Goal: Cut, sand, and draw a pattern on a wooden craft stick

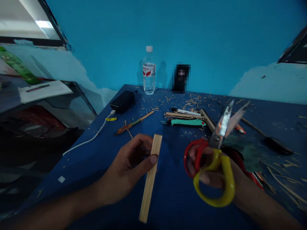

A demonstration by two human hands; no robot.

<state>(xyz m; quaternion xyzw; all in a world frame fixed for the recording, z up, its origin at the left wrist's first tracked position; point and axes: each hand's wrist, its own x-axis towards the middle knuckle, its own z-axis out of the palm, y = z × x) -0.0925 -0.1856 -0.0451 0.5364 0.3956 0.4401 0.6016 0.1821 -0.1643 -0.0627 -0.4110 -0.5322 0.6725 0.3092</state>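
Observation:
My left hand (129, 167) pinches a flat wooden strip (150, 188) between thumb and fingers near its upper end, the strip slanting down toward me. On the right, my right hand (213, 172) grips scissors (217, 135) with one red and one yellow handle loop, fingers through the loops. The blades point up and away, slightly parted. Beyond the hands lie a green utility knife (188, 123) with its blade out, a white marker (188, 111) and some wooden pieces (207, 119). A carved stick (134, 124) rests behind my left hand.
On the blue table (96, 159) stand a water bottle (149, 75) and a pixelated dark object (181, 78) by the wall. A black box (122, 101) with a white cable sits left. Wood shavings (194, 100) are scattered behind and right; a dark-handled tool (278, 146) lies far right.

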